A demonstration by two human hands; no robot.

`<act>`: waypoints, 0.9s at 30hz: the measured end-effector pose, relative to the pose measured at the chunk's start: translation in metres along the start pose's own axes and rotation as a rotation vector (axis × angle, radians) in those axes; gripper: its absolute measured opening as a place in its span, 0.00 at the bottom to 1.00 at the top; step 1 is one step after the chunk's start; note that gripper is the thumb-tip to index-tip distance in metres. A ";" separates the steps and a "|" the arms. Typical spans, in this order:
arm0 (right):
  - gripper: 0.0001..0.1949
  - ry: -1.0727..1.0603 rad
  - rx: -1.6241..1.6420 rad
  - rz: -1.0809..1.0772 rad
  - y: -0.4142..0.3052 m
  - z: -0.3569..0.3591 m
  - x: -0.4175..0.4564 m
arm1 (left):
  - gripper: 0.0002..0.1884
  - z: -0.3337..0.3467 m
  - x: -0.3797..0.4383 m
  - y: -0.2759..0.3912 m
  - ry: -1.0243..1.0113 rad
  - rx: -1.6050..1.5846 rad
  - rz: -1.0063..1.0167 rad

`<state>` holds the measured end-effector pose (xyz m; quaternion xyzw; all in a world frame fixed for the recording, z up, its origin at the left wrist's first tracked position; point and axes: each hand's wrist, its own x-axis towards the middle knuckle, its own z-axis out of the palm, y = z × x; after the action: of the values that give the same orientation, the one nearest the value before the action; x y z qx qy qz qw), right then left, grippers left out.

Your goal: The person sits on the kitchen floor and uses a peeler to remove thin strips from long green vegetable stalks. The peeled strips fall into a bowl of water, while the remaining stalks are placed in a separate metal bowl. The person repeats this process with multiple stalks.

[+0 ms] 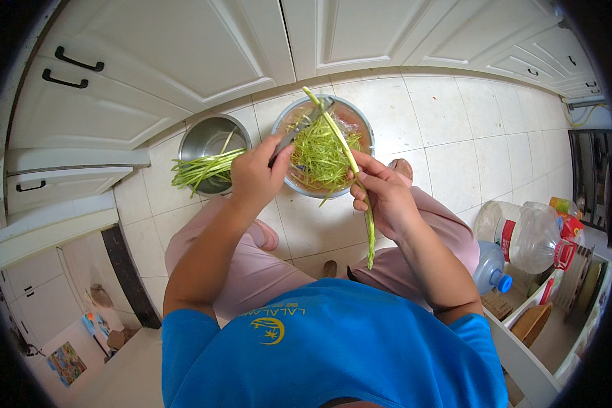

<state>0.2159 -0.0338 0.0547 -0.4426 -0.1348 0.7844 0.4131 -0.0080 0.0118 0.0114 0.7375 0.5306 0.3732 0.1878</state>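
My left hand (257, 171) grips the dark handle of a vegetable peeler (301, 125). The peeler's head lies against the upper part of a long asparagus spear (339, 136). Lower down, that spear is pinched between the fingers and thumb of my right hand (387, 196), its tip pointing towards me. Beneath both hands stands a round basin (371, 133), lined with clear plastic and heaped with thin green peelings (319, 160). Left of it is a stainless steel pot (196, 133), with several pale green asparagus spears (209, 166) lying across its rim.
White cabinets (183, 46) with black handles border the tiled floor (454, 112) ahead. On the right, large plastic bottles (525, 237) lie by an open drawer (520, 354). My knees flank the basin, and a slippered foot (402, 169) is close to its right side.
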 end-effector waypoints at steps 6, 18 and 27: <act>0.21 -0.018 -0.015 -0.013 0.000 -0.001 -0.002 | 0.09 -0.004 0.010 -0.005 0.081 -0.025 -0.062; 0.21 -0.048 -0.011 -0.038 0.002 -0.003 -0.003 | 0.08 -0.005 0.011 -0.008 0.057 -0.012 -0.099; 0.21 -0.017 -0.011 -0.041 0.003 0.000 -0.001 | 0.09 0.006 -0.004 0.003 -0.048 0.029 -0.058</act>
<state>0.2144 -0.0359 0.0538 -0.4353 -0.1519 0.7787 0.4254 -0.0021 0.0073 0.0084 0.7332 0.5525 0.3420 0.2004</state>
